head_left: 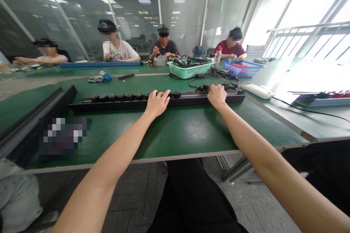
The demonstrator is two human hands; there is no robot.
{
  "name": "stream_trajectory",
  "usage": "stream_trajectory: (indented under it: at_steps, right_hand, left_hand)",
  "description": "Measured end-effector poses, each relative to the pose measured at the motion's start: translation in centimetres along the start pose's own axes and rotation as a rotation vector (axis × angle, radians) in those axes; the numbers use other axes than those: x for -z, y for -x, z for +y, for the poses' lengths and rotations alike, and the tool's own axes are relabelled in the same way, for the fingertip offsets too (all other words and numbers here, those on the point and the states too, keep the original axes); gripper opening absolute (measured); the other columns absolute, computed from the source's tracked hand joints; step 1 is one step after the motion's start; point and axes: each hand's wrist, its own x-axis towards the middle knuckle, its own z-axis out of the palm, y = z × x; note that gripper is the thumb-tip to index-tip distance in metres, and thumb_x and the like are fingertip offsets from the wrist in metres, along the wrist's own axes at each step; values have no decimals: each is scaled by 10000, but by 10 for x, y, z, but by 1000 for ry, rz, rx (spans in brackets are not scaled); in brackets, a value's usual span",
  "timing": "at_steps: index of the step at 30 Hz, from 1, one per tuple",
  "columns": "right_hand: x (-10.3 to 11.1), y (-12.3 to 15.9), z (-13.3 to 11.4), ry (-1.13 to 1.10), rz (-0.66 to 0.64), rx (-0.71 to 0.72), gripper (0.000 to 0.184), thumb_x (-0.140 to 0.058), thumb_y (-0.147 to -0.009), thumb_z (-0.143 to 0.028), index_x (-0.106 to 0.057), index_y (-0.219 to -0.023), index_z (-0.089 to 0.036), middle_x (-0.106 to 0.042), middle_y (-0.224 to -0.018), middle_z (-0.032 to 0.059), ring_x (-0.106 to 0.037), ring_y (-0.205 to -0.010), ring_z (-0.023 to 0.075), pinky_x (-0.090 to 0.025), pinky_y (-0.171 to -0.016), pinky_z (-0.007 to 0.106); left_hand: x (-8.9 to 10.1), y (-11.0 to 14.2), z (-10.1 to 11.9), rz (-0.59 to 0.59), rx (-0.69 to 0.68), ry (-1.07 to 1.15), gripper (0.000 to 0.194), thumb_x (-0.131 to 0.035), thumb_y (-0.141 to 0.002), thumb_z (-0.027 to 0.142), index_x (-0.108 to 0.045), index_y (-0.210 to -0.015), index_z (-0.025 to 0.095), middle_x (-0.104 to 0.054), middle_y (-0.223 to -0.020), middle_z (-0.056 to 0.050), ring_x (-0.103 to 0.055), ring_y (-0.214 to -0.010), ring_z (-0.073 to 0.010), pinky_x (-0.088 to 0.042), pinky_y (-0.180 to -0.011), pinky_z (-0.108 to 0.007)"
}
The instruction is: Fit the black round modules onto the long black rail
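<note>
A long black rail (188,102) lies crosswise on the green bench (188,131), a little beyond its near edge, with a row of small black pieces (121,97) standing along its left part. The person's left hand (158,102) rests over the right stretch of that row, fingers partly spread and the index finger reaching forward; whether they grip a piece cannot be told. The right hand (217,95) is at the rail's right part, its fingers curled down beside more dark pieces (the back of the hand hides what, if anything, they hold).

Beyond the rail, a green basket (188,72) full of black cables stands near a blue basket (250,71). A white power strip (258,90) lies just past the rail's right end, and a blue-and-grey cloth bundle (100,77) sits behind its left part. At the left, another dark rail (51,114) slants across the bench.
</note>
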Motion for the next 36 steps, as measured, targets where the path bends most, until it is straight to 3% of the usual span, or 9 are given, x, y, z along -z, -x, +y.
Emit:
stream_trajectory:
  at_steps: [26,36]
  right_hand:
    - [1,-5,9,-3,-7,-39,425,-423,-994,-125,-717,-1299,-91,-630,-1355,268,-553,-1280,375,-485,-972,441]
    - [-5,-11,19,21,-1,-135,491,-527,-1019,-363,-655,-1367,-41,-537,-1449,316,-470,-1351,428,-373,-1073,529]
  left_hand:
    - [0,1,0,2,2,-4,553,-338,-1125,392,-500,-1625,219,-719,-1414,-127,-499,-1412,-395,-391,-1198,-542]
    - [1,0,1,-23,10,-16,558,-341,-1126,386,-488,-1636,214,-697,-1456,-129,-487,-1429,-402,-382,-1209,-543]
